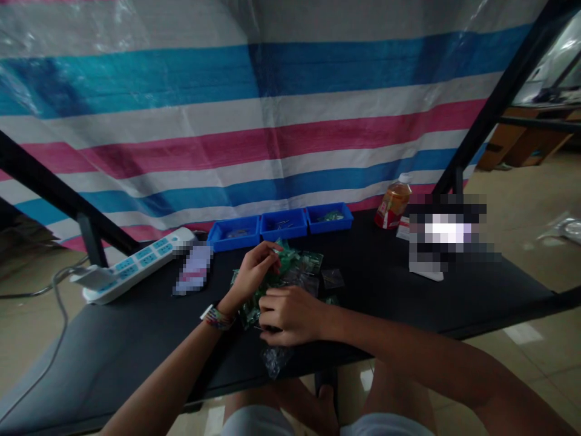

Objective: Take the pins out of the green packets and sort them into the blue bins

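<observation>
A loose pile of small clear bags with green pieces inside lies on the dark table, partly covered by my hands. My left hand is closed at the far side of the pile, its fingertips on a small green packet. Nearer to me, my right hand is curled shut over the front of the pile; whatever lies between thumb and fingers is hidden. Just below it is a crumpled clear plastic bag at the table's front edge. One flat clear bag lies to the right of the pile.
Three blue trays with small parts stand in a row behind the pile. A white power strip and a blurred phone-shaped object are on the left. To the right stands a drink bottle. A striped sheet hangs behind.
</observation>
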The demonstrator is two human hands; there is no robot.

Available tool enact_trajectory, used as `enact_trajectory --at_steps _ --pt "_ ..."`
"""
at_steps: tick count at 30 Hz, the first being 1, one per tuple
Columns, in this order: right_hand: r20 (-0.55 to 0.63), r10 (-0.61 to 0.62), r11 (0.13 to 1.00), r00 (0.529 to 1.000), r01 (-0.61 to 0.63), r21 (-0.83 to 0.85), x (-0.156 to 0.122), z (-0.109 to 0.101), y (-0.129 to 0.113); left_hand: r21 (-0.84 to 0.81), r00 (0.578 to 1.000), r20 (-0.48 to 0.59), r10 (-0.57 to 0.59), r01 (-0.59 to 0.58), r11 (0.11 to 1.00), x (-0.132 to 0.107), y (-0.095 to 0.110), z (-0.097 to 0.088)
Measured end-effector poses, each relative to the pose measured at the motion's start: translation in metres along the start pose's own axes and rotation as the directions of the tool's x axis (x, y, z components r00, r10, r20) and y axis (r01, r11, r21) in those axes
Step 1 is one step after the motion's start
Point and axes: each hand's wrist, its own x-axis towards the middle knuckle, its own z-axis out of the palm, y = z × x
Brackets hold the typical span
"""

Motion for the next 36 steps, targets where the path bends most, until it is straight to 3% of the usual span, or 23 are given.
enact_trajectory --at_steps 12,17,20,24,28,36 --pt "0.016 0.023 1.0 1.0 -0.023 0.014 0.001 -0.003 0.003 0.03 1.0 0.002 0.018 -0.018 0.999 0.002 -0.001 0.001" --pt "-0.143 0.125 0.983 0.982 -0.104 0.151 0.004 -0.009 0.005 0.015 1.0 0.015 0.002 -0.002 1.0 0.001 0.0 -0.001" --pt "-0.239 0.31 0.899 0.92 -0.202 0.388 0.004 -0.012 0.013 -0.023 1.0 0.009 0.001 -0.001 1.0 0.003 -0.003 -0.006" --pt "-0.256 0.542 0.739 0.801 -0.308 0.599 0.001 -0.015 0.033 -0.103 1.0 -0.014 0.007 -0.009 0.995 0.005 -0.009 -0.011" --pt "-0.305 0.615 0.686 0.727 -0.302 0.662 -0.001 -0.017 0.053 -0.15 1.0 -0.009 0.016 -0.017 0.988 0.005 -0.01 -0.01" --pt "-0.267 0.749 0.498 0.607 -0.25 0.83 -0.003 -0.015 0.065 -0.013 0.998 0.047 0.034 -0.033 0.999 0.001 -0.001 -0.009"
